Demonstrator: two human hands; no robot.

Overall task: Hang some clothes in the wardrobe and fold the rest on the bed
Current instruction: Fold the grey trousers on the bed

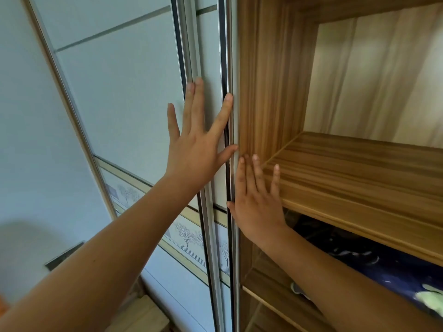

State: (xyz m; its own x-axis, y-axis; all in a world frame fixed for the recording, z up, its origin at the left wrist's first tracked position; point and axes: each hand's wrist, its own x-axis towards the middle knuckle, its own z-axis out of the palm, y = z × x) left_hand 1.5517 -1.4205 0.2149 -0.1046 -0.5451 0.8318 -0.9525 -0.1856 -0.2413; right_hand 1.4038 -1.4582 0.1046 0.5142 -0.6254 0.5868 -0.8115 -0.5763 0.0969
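left hand [199, 149] pressed flat, fingers spread, on white metal-framed sliding door [212, 56]; right hand [257, 207] flat, fingers straight, against its edge, probably to slide it aside. dark blue clothes [374, 262] seen inside brown wood-grain wardrobe [263, 80], below shelf.

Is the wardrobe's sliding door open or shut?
Open: the sliding door sits left of the exposed wooden shelf; left hand and right hand lie flat at its edge.

The wardrobe [266, 80] has a wood-grain shelf [359, 168] running across its open side. On the lower shelf [271, 288] beneath it lies a heap of dark blue cloth [388, 264] with a pale green patch. A small grey thing [297, 288] sits beside the heap, too hidden to name.
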